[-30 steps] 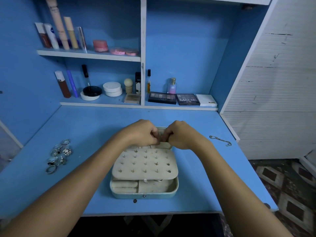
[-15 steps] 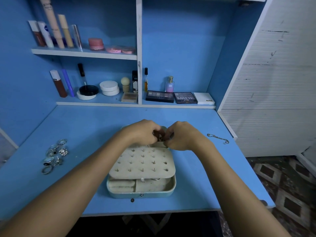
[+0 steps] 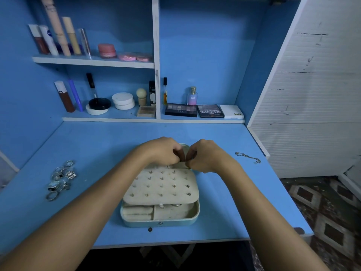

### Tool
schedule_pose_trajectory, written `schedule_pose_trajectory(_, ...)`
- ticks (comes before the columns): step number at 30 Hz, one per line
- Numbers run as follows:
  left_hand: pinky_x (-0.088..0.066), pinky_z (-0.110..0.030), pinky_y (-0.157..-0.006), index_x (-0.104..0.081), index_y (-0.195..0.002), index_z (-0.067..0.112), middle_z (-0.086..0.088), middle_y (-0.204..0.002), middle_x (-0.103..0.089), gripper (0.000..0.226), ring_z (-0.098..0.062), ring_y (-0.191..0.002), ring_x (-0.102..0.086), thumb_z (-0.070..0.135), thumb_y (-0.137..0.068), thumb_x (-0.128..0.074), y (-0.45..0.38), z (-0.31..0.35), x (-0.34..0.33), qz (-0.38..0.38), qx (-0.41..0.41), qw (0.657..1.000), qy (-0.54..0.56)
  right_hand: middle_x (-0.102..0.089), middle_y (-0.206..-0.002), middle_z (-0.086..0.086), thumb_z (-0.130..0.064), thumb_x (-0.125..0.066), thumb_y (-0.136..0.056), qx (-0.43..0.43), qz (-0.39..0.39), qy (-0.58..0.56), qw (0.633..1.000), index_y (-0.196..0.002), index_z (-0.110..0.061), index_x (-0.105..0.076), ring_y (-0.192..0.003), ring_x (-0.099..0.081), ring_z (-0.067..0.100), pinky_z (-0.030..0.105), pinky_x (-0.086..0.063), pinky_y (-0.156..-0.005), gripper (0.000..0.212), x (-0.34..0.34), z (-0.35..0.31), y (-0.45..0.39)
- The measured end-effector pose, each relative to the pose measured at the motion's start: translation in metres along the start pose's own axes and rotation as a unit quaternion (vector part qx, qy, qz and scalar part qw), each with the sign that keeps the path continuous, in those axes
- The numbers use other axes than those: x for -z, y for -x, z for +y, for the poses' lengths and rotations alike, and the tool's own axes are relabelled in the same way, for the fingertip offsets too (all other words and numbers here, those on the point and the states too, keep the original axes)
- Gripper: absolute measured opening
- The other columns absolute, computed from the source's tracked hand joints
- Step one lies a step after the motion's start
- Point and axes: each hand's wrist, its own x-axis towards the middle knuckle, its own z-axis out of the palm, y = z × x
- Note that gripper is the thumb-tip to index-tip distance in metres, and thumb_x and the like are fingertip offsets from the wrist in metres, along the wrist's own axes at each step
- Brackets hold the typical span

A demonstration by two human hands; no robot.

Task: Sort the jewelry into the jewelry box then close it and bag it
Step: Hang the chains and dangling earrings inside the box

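Open jewelry box (image 3: 160, 216) sits at the bench (image 3: 97, 145) middle, near the front edge – cream earring panel (image 3: 162, 186) with rows of studs lies over its tray. Left hand (image 3: 162, 150) and right hand (image 3: 205, 155) meet over the box's far end, fingers (image 3: 176, 153) curled and pinched together on something small and dark; cannot tell what. Cluster of silver rings (image 3: 60, 178) lies near the bench's left edge, well apart from both hands. Chain bracelet (image 3: 248, 157) lies by the right edge – untouched.
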Motion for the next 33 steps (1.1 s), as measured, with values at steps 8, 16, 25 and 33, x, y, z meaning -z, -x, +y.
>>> schedule_pose_trajectory(8,-0.055,-0.038,-0.083,-0.069,-0.101,0.025,0.006,-0.100,-0.067,0.021,-0.016,-0.093,-0.063,0.016,-0.089,-0.054,-0.003,-0.002,-0.001,-0.005,0.000,1.000,-0.017,-0.074,-0.089,0.007,-0.017,-0.063,-0.081,-0.002,-0.007,-0.015,1.000,-0.087,-0.020,-0.075,-0.064,-0.073,0.021,0.026,-0.061,-0.061,0.014,0.003,-0.002,0.004)
schedule_pose_trajectory(16,-0.051,-0.033,-0.081,-0.067,-0.109,0.028,0.007,-0.102,-0.063,0.025,-0.015,-0.094,-0.060,0.018,-0.090,-0.054,-0.003,-0.002,-0.002,0.004,0.002,1.000,-0.006,-0.067,-0.092,0.002,-0.013,-0.054,-0.086,0.015,-0.012,-0.024,1.000,-0.087,-0.018,-0.070,-0.059,-0.068,0.017,0.022,-0.054,-0.053,0.016,0.000,0.000,0.004)
schedule_pose_trajectory(25,-0.047,-0.028,-0.074,-0.070,-0.102,0.025,0.006,-0.100,-0.063,0.021,-0.015,-0.095,-0.060,0.021,-0.090,-0.053,-0.002,0.004,-0.008,0.016,-0.002,1.000,0.014,-0.064,-0.077,-0.001,-0.018,-0.052,-0.093,0.022,-0.010,-0.041,0.999,-0.091,-0.016,-0.066,-0.057,-0.066,0.014,0.019,-0.048,-0.051,0.014,-0.002,0.005,0.006)
schedule_pose_trajectory(33,-0.047,-0.025,-0.071,-0.069,-0.097,0.029,0.005,-0.100,-0.068,0.019,-0.013,-0.091,-0.063,0.016,-0.088,-0.058,-0.001,0.007,-0.005,0.023,-0.011,0.998,0.050,-0.067,-0.083,0.003,-0.019,-0.052,-0.094,0.030,-0.006,-0.039,0.999,-0.083,-0.021,-0.062,-0.060,-0.070,0.019,0.022,-0.051,-0.052,0.015,-0.003,0.005,0.006)
